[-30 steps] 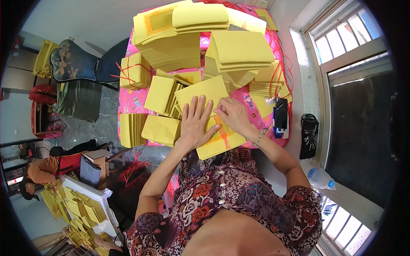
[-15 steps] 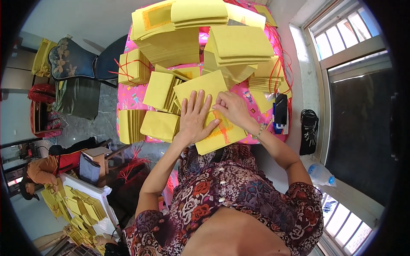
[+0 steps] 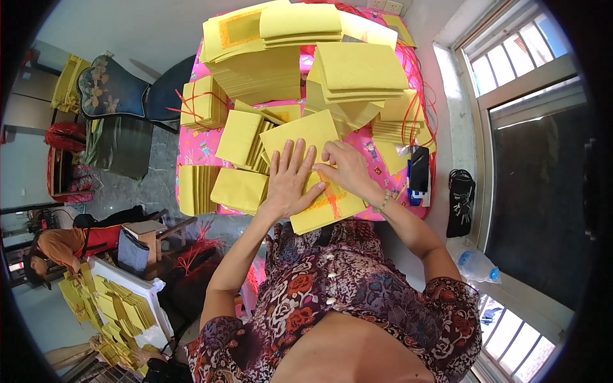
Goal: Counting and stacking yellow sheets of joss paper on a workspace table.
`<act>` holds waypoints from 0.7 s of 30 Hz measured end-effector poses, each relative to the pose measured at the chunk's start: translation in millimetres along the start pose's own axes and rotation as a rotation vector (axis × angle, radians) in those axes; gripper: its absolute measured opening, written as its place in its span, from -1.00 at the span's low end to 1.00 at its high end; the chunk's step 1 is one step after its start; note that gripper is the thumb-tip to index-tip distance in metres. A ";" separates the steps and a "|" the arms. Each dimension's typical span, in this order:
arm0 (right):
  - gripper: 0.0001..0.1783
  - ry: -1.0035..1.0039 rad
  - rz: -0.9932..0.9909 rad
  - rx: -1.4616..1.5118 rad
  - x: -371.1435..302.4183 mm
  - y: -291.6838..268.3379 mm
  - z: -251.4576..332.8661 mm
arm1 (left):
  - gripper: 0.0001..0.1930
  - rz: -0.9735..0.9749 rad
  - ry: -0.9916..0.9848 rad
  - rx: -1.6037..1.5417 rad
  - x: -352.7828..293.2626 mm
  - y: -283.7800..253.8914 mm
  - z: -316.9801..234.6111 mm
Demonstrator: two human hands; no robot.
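Observation:
On the near edge of the pink table lies a stack of yellow paper [image 3: 305, 131], with an orange-red printed patch on its near part. My left hand [image 3: 290, 179] rests flat on it, fingers stretched out and thumb apart, pressing the sheets down. My right hand [image 3: 350, 171], a bracelet at its wrist, is curled at the sheet's right side. Its thumb and bent fingers close at the paper's edge; how much paper they grip is partly hidden. Left of my hands are folded yellow bundles [image 3: 239, 189] and another folded stack [image 3: 239, 136].
Tall piles of yellow paper [image 3: 255, 76] and a folded pile [image 3: 363, 70] fill the table's far side. A string-tied bundle [image 3: 204, 102] sits at left. A black phone [image 3: 419, 167] lies at the right edge. Another person [image 3: 60, 246] works at a white table [image 3: 153, 313] lower left.
My right thumb and fingers have shifted a little along the paper's edge, the thumb now stretched further left. My left hand stays flat in place. The view has moved slightly.

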State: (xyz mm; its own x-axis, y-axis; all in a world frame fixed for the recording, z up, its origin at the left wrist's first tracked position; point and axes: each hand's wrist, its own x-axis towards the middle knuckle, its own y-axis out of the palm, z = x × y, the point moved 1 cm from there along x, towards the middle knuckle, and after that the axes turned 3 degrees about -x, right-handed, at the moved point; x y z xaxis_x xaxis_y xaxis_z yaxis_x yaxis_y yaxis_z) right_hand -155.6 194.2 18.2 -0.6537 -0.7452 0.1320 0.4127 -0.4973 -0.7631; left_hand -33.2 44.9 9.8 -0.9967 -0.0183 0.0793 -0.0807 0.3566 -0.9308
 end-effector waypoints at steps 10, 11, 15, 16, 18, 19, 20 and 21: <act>-0.61 -0.041 0.046 0.050 0.0 -11.7 4.2 | -0.26 -0.026 0.022 -0.159 0.7 -8.4 4.9; -0.60 -0.131 0.008 -0.015 0.6 -11.5 4.0 | -0.26 -0.026 0.022 -0.157 -0.8 -8.9 8.7; -0.59 -0.365 -0.053 -0.289 8.2 -12.4 4.0 | -0.46 -0.307 0.048 -0.627 -9.8 -15.5 18.2; -0.59 -0.363 -0.055 -0.290 10.6 -14.1 1.3 | -0.50 -0.428 -0.048 -0.551 -11.9 -15.9 20.6; -0.60 -0.593 -0.115 -0.436 13.9 -17.9 -2.7 | -0.56 -0.663 -0.156 -0.348 -9.7 -17.8 22.3; -0.60 -0.592 -0.118 -0.438 15.2 -17.3 -5.2 | -0.56 -0.664 -0.153 -0.348 -10.4 -19.2 20.8; -0.62 -0.627 -0.140 -0.435 16.0 -15.5 -8.4 | -0.55 -0.595 -0.349 -0.482 -12.9 -20.0 20.9; -0.64 -0.666 -0.162 -0.429 16.7 -13.2 -9.4 | -0.54 -0.521 -0.548 -0.611 -15.6 -21.6 22.0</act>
State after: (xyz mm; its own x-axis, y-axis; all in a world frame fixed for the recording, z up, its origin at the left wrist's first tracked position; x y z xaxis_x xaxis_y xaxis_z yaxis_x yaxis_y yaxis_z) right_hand -177.9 192.5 24.5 -0.1134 -0.8542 0.5074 -0.0227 -0.5084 -0.8608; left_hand -16.2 16.9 20.8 -0.7173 -0.6884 0.1080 -0.6476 0.6014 -0.4679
